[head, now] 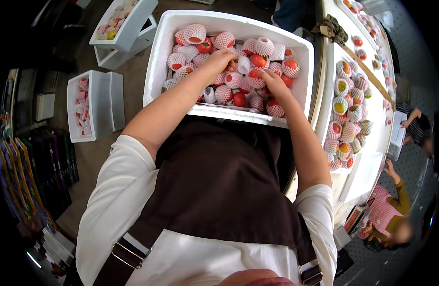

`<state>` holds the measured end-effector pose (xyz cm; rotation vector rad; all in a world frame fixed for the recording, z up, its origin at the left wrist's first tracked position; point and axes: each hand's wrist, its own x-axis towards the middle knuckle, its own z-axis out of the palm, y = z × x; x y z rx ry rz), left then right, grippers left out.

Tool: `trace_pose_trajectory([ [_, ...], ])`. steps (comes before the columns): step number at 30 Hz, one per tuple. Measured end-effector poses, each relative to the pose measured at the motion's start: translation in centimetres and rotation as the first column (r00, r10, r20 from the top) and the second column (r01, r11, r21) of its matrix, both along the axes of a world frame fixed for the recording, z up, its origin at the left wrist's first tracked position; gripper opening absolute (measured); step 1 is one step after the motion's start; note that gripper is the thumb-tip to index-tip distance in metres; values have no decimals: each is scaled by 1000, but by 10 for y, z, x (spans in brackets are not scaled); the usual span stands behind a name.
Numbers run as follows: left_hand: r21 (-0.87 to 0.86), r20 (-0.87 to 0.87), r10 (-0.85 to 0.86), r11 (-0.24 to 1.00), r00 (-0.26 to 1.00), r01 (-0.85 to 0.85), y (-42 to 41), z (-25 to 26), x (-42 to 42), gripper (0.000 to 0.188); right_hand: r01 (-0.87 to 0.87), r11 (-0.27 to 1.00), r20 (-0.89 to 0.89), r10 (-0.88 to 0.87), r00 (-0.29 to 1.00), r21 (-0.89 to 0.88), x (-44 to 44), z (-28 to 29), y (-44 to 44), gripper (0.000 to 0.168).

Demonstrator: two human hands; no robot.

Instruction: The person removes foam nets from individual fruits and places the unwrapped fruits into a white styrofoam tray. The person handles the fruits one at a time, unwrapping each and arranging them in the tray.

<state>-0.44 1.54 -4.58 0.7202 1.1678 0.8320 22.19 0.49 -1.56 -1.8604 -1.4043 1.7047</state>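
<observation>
A white foam box point(228, 116) in front of me holds many red tomatoes, most in white foam net sleeves and a few bare, like the red tomato point(240, 99) near the front wall. My left hand point(221, 62) reaches into the middle of the box, fingers curled down among the fruit. What lies under its fingertips is hidden. To its right, my right hand point(275, 84) grips a netted tomato point(256, 79) from the right side. Between the hands rests an empty-looking foam net sleeve point(243, 65).
On the right, a white counter carries a foam tray of netted tomatoes point(348, 111) and a wooden stick point(369, 75). Foam boxes point(114, 103) of fruit stand on the floor at left. Two people are beyond the counter, near a scale point(353, 218). Another person's legs point(289, 16) show behind the box.
</observation>
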Motion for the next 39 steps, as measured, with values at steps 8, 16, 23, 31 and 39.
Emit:
trace_pose_trajectory([
  [8, 33, 34, 177, 983, 984, -178, 7, -3, -8, 21, -381, 915, -174, 400, 900, 133, -48, 46, -23, 42],
  [16, 50, 37, 210, 976, 977, -212, 8, -2, -5, 18, -445, 616, 584, -32, 811, 651, -3, -4, 33, 45],
  [23, 35, 28, 195, 980, 980, -196, 7, -7, -6, 17, -480, 582, 686, -195, 701, 656, -37, -37, 23, 65],
  [31, 237, 26, 479, 850, 877, -471, 14, 1, -13, 9, -356, 716, 137, 347, 928, 600, -77, -2, -18, 44],
  [39, 209, 0, 491, 852, 871, -480, 12, 1, -13, 9, -220, 507, 354, -184, 917, 833, -18, 8, 41, 33],
])
